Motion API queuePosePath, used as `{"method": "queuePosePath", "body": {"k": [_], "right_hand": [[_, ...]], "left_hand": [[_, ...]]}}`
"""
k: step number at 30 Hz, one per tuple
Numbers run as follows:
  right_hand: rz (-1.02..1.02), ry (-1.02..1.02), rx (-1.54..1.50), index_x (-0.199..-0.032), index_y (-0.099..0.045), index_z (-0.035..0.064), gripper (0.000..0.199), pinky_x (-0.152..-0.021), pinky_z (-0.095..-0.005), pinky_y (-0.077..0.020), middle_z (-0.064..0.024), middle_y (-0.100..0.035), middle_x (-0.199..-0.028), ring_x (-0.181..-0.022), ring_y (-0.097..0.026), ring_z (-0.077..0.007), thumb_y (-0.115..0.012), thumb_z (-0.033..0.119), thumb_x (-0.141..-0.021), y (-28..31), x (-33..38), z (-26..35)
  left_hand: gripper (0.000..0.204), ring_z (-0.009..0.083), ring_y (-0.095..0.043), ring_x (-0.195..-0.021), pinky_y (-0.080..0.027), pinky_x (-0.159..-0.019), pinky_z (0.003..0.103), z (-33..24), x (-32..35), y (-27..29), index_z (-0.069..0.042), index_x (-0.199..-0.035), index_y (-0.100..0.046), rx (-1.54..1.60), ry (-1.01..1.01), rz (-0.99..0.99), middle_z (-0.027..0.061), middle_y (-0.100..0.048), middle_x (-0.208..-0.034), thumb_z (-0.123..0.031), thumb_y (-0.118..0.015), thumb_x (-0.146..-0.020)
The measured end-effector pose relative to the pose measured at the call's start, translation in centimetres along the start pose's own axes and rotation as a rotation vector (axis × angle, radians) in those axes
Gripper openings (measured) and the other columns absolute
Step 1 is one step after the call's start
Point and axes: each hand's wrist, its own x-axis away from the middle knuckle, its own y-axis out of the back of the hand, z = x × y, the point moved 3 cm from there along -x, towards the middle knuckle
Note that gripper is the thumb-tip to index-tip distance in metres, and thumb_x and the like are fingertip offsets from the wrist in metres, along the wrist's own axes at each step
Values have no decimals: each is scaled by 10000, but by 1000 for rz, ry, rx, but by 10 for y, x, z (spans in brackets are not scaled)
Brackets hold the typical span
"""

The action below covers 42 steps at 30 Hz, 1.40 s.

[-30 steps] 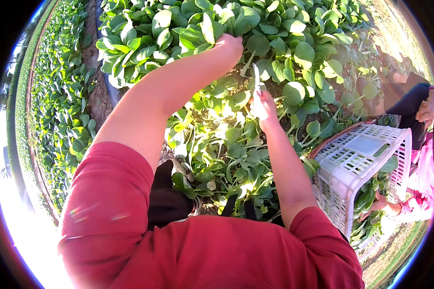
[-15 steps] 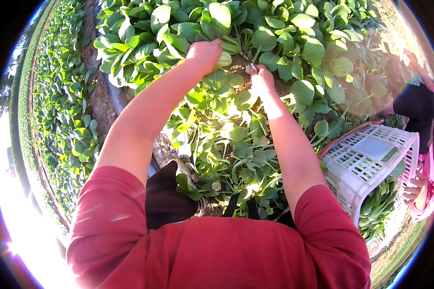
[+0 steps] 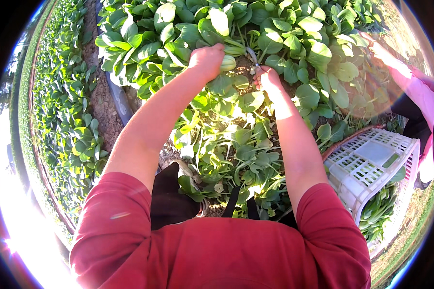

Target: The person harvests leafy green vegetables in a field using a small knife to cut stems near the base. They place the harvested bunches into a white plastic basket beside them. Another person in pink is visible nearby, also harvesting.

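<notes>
Clamping its fingers round a pale-based leafy plant (image 3: 228,63) that juts just right of them, the left hand (image 3: 206,61) is near a curved-bladed knife (image 3: 251,55) clasped by the closed fingers of the right hand (image 3: 268,79)

1 gap of bare brown soil (image 3: 243,66) lies between the pale-based green plant (image 3: 228,63) in the bare left hand (image 3: 208,61) and the curved metal knife (image 3: 252,55) in the bare right hand (image 3: 267,78). Dense round-leaved green plants (image 3: 271,42) block ahead; a white slotted plastic crate (image 3: 372,153) bars the right.
</notes>
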Motion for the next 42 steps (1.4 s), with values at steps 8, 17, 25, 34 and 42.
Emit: {"method": "queuePosePath", "body": {"k": [8, 17, 25, 34, 42], "right_hand": [[-27, -66, 149, -887, -527, 30, 210, -417, -321, -407, -69, -536, -682, -538, -526, -170, -529, 222, -971, -14, -25, 4], [6, -14, 173, -846, -581, 20, 269, -442, -380, -433, -78, -544, -609, -470, -523, -219, -517, 246, -977, -28, -43, -9], [16, -56, 47, -935, -540, 73, 128, -396, -317, -398, -30, -535, -602, -463, -507, -170, -567, 197, -946, -15, -12, 1], [40, 378, -725, -1084, -522, 118, 317, -505, -218, -367, 0, -533, -855, -633, -460, -69, -730, 125, -845, 16, 155, 111], [119, 583, -496, -1326, -461, 90, 578, -520, -191, -409, -23, -591, -1044, -710, -551, -83, -716, 5, -815, -16, 235, 182]], "left_hand": [[333, 235, -679, -944, -559, -760, 376, -2, 9, -2, -96, -1068, -669, 12, 1, -63, 7, -581, -1218, -51, -674, -739], [433, 223, -638, -1023, -546, -838, 374, 6, 11, -11, -105, -1105, -625, 54, 23, -33, -37, -514, -1341, -139, -755, -693], [504, 246, -623, -1062, -524, -897, 379, 17, 22, 11, -110, -1184, -612, 398, 28, -72, -30, -532, -1326, -178, -742, -702], [530, 163, -587, -1055, -472, -930, 324, 24, 102, 144, -41, -1239, -594, 1373, -70, 12, 65, -634, -1158, -159, -766, -751], [434, 138, -636, -877, -517, -816, 299, 0, 154, 177, -9, -1133, -609, 1840, -206, 240, 61, -654, -1026, -175, -765, -764]]}}
